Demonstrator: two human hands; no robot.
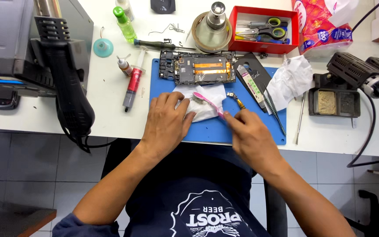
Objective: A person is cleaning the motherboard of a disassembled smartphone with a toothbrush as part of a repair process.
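Red tray (235,30): holding scissors (266,27) and a blue-handled tool; standing at the table's far side
Right hand (253,136): fingers pinched on the handle end of the pink toothbrush (208,103)
Toothbrush head: lying on the white tissue (207,100), ahead and left of the pinch
Left hand (165,125): spread flat, pressing the tissue onto the blue mat (218,129)
Opened phone frame (198,67): at the mat's far edge
Room: bare mat between the hands; tweezers (273,109) near the right edge

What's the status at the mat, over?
Left hand flat on white tissue. Right hand holds pink toothbrush, bristles on tissue. Opened phone untouched at mat top. Small part and tweezers lie beside the right hand.
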